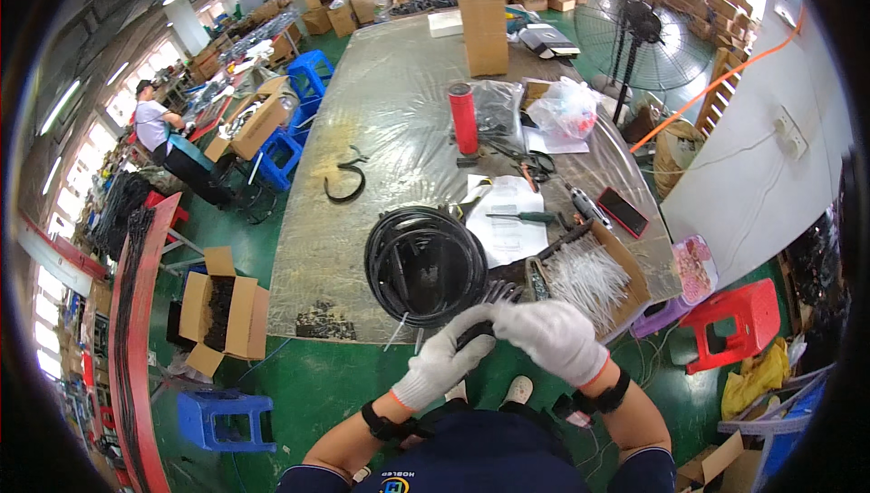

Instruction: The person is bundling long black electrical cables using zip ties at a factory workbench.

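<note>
Both my hands wear white knitted gloves and meet just past the table's near edge. My left hand (444, 359) is closed around a short black piece (475, 333), perhaps cable or tubing; the glove hides most of it. Pressed up close beside it, my right hand (550, 341) has its fingers drawn together, and what they pinch is hidden. Ahead of my left hand lies a coil of black cable or tubing (379, 262), with a thin white strip (395, 333) sticking out below. An open cardboard box (640, 268) of white cable ties (587, 281) sits ahead of my right hand.
On the table (317, 221) are a green-handled screwdriver (535, 217), paper (512, 241), a phone (623, 212), a red cylinder (463, 120) and a tall carton (482, 31). Stools, red (734, 321) and blue (225, 420), flank me. A fan (639, 26) stands far right; a person (161, 126) works far left.
</note>
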Demonstrator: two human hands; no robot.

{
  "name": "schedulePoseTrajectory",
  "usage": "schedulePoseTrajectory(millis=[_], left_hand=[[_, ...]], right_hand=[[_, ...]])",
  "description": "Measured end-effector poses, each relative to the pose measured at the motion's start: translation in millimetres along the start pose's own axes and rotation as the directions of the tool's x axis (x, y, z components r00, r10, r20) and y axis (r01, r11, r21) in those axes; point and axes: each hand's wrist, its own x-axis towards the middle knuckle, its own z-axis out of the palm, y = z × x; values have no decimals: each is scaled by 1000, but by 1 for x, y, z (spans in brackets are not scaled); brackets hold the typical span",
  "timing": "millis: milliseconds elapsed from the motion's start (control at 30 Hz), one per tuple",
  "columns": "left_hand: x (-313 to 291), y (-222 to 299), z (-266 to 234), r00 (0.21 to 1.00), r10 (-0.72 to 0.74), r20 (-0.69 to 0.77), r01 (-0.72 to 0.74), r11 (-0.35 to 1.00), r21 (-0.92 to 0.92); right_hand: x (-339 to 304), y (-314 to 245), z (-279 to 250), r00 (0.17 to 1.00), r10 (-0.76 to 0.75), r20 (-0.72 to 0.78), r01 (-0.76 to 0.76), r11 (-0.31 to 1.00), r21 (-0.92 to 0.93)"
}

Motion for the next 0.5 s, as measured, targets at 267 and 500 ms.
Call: schedulePoseTrajectory(millis=[267,500], left_hand=[[-8,-31,-13,947,321,17,-316,920,233],[-26,19,-18,994,35,106,-63,958,280]], right_hand=[[4,-22,15,943,-314,115,334,879,-340],[2,-39,9,979,-178,102,195,961,-196]])
